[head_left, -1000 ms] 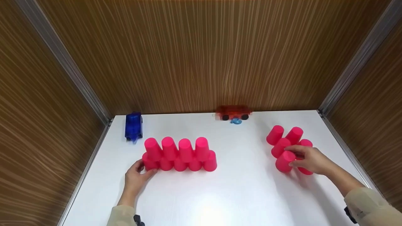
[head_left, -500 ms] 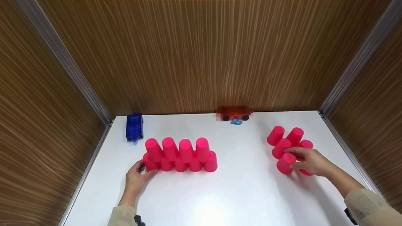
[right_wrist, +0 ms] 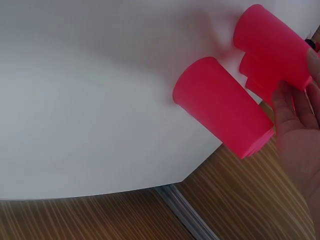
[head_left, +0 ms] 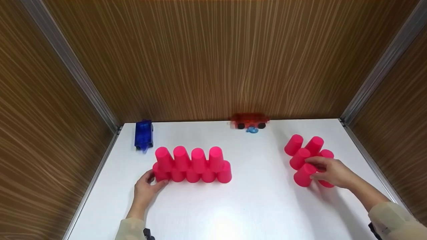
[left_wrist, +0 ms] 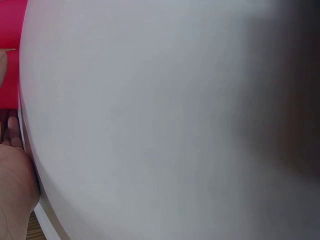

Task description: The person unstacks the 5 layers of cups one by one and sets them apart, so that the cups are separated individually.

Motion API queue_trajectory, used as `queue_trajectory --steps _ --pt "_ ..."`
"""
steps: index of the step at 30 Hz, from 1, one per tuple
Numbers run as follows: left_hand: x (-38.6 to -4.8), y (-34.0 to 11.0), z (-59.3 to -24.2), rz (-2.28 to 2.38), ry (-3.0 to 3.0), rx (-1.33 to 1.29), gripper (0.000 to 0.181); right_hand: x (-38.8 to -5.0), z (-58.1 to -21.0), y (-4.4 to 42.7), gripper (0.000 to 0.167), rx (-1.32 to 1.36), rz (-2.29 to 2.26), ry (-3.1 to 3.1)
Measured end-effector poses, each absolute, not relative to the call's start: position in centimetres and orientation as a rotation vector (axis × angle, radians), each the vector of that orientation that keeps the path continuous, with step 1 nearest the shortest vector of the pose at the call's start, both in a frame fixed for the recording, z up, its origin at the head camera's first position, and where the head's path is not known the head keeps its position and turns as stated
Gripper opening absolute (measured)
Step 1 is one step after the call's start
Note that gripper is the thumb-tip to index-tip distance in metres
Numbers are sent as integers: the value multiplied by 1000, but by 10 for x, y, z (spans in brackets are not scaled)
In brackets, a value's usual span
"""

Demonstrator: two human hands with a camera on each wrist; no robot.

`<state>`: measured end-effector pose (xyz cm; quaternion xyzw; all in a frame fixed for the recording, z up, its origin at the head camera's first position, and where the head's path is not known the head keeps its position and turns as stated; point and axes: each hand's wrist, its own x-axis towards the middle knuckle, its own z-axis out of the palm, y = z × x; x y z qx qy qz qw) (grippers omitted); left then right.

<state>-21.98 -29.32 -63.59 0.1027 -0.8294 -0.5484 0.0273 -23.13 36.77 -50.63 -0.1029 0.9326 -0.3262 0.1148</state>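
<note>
Upside-down pink cups stand in two groups on the white table (head_left: 213, 213). In the left group, a row of cups (head_left: 224, 172) carries a second row (head_left: 198, 160) on top. My left hand (head_left: 144, 190) holds the leftmost bottom cup (head_left: 161, 175) between thumb and fingers. Over at the right, my right hand (head_left: 335, 171) pinches the front cup (head_left: 303, 177) of a loose cluster; the right wrist view shows this held cup (right_wrist: 270, 42) beside another cup (right_wrist: 222, 105). Whether it touches the table, I cannot tell. My hand partly covers the cups behind it.
A blue toy vehicle (head_left: 144, 135) stands at the back left. By the back wall (head_left: 213, 60) are a red toy vehicle (head_left: 250, 120) and a small light-blue piece (head_left: 252, 130). Wood-grain panels enclose the table's sides and back.
The cup in my right hand has shifted slightly toward the front, away from the cup behind it. My left hand keeps its hold, and the stacked rows stand as before.
</note>
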Motion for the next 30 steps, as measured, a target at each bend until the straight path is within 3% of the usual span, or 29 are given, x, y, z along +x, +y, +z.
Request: queue_trajectory --steps 13,30 --pt "-219 -295 -636 -1666 -2583 337 76 -236 -456 340 61 -371 -991 2785" --pt "-221 -296 -638 -1660 -2556 296 76 -268 -427 178 56 -778 -1198 2715"
